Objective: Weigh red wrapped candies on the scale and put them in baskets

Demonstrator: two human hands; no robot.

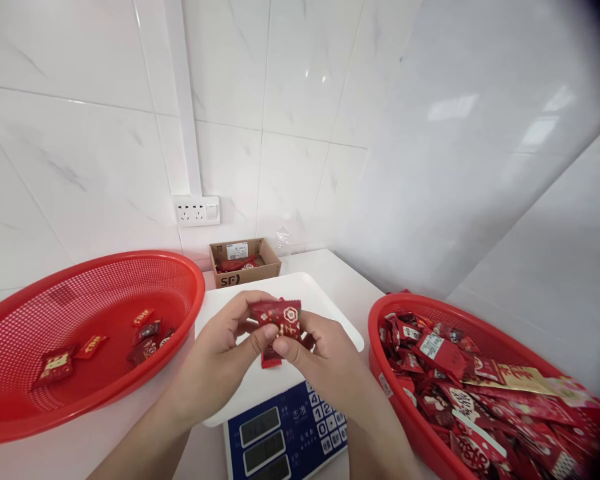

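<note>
My left hand (219, 357) and my right hand (324, 360) meet over the white pan of a weighing scale (325, 303). Both pinch a small red sweet packet (279, 317) between thumbs and fingers. A second red packet (270, 361) shows just below my fingers; I cannot tell if it is held or lies on the pan. The scale's blue panel (290, 433) with displays and keys sits under my wrists.
A red mesh basket (40, 407) at the left holds several red packets (147, 333). Another red basket (395, 407) at the right is heaped with red packets (480, 393). A small cardboard box (267, 273) stands by the tiled wall under a white socket strip (197, 211).
</note>
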